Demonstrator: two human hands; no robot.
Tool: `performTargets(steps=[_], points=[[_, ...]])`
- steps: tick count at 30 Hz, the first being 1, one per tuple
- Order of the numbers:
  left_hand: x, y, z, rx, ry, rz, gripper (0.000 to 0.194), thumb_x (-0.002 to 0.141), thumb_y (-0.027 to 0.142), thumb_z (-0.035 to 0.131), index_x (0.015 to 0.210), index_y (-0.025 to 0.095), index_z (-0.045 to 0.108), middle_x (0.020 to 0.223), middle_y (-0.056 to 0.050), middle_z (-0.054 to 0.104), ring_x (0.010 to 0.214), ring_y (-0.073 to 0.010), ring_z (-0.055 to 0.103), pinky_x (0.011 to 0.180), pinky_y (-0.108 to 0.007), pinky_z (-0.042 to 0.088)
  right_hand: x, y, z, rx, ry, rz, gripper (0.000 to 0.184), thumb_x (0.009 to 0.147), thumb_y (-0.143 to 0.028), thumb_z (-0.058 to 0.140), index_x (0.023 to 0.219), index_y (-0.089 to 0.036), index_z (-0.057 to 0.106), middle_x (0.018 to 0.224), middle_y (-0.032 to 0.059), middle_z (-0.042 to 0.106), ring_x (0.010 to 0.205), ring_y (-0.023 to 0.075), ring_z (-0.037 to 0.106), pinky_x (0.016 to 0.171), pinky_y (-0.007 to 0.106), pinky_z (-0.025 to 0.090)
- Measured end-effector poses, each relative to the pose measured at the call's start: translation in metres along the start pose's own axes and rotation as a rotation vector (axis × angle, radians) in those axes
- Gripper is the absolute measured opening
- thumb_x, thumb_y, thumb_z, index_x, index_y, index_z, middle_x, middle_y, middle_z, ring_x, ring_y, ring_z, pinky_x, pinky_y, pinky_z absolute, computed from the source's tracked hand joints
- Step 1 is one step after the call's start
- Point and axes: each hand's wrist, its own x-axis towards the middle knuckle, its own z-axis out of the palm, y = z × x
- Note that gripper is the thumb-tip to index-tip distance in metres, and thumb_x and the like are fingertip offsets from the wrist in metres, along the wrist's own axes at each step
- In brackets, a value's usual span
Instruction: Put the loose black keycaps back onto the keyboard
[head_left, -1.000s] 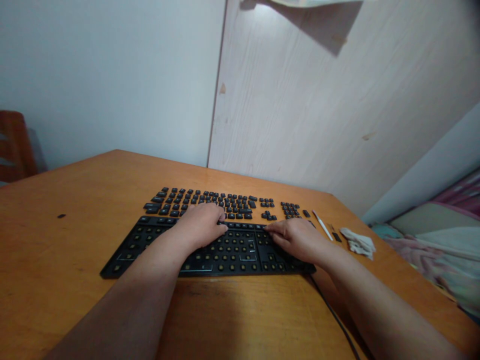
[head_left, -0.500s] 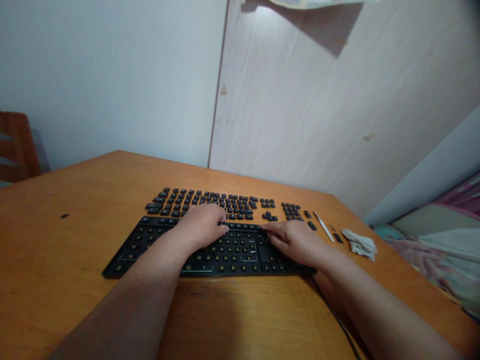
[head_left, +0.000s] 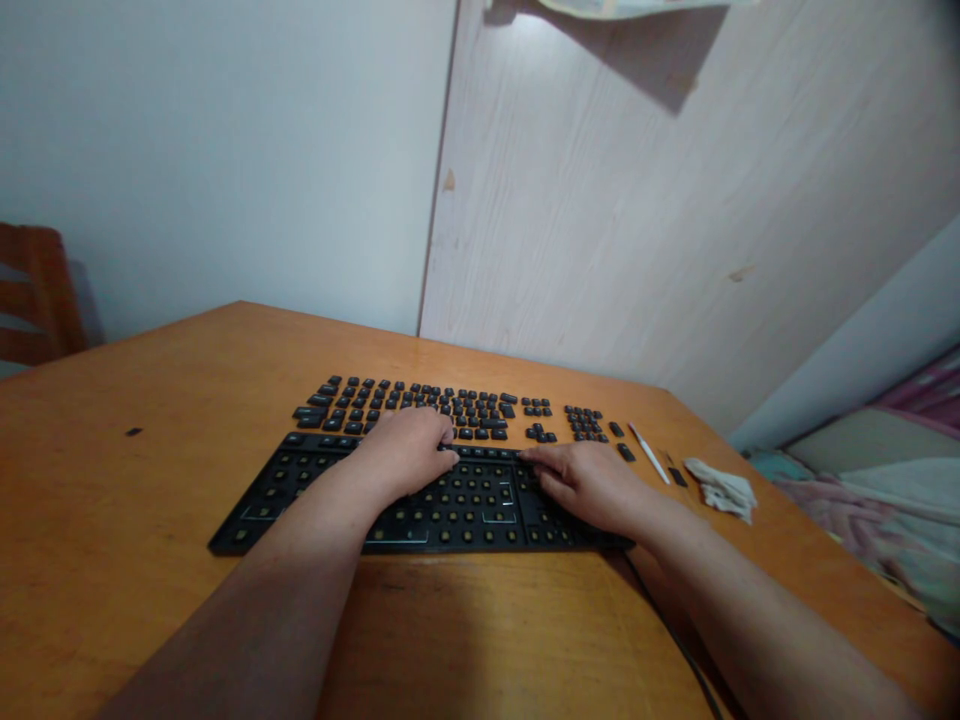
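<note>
Black keyboard (head_left: 480, 508) lay on table (head_left: 465, 640) just nearer than loose keys (head_left: 495, 423), right hand (head_left: 592, 485) at its top row, fingers apart, left hand's (head_left: 409, 450) closure unreadable, key-fitting seemingly in hand, next move probably calling for firm downward pressure.

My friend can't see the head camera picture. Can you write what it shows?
A person's left hand and right hand rest on a mostly bare black keyboard. Loose black keycaps lie in rows behind it on a wooden table, with a crumpled white cloth at right.
</note>
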Motion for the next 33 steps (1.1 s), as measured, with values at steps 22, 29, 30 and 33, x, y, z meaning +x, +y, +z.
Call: performTargets(steps=[22, 29, 30, 33], points=[[0.002, 0.001, 0.000, 0.010, -0.007, -0.010, 0.021, 0.080, 0.041, 0.058, 0.086, 0.024, 0.070, 0.098, -0.005, 0.073, 0.095, -0.0266, 0.065, 0.080, -0.038, 0.044, 0.000, 0.000, -0.004, 0.009, 0.004, 0.029, 0.038, 0.094, -0.025, 0.047, 0.123, -0.027, 0.070, 0.110, 0.0042, 0.077, 0.095, 0.0234, 0.072, 0.080, 0.033, 0.052], [0.002, -0.002, 0.003, 0.015, -0.002, -0.007, 0.021, 0.080, 0.042, 0.059, 0.086, 0.025, 0.070, 0.095, -0.005, 0.073, 0.092, -0.0267, 0.065, 0.077, -0.038, 0.044, -0.003, 0.012, -0.010, -0.034, 0.039, 0.094, 0.037, 0.092, -0.023, 0.047, 0.118, -0.027, 0.073, 0.108, 0.0048, 0.077, 0.096, 0.0237, 0.071, 0.081, 0.034, 0.051], [0.003, -0.002, 0.003, 0.017, 0.000, -0.004, 0.022, 0.080, 0.042, 0.059, 0.086, 0.025, 0.070, 0.095, -0.005, 0.073, 0.092, -0.0265, 0.065, 0.077, -0.038, 0.044, -0.004, 0.013, -0.011, -0.033, 0.038, 0.095, 0.038, 0.091, -0.023, 0.047, 0.118, -0.027, 0.074, 0.108, 0.0049, 0.077, 0.096, 0.0238, 0.071, 0.082, 0.034, 0.051], [0.003, -0.002, 0.002, 0.027, 0.000, -0.005, 0.021, 0.080, 0.042, 0.059, 0.086, 0.025, 0.070, 0.095, -0.005, 0.072, 0.091, -0.0262, 0.065, 0.075, -0.037, 0.044, -0.005, 0.016, -0.012, -0.045, 0.030, 0.103, 0.039, 0.091, -0.023, 0.047, 0.118, -0.028, 0.074, 0.108, 0.0049, 0.077, 0.097, 0.0241, 0.071, 0.081, 0.034, 0.050]])
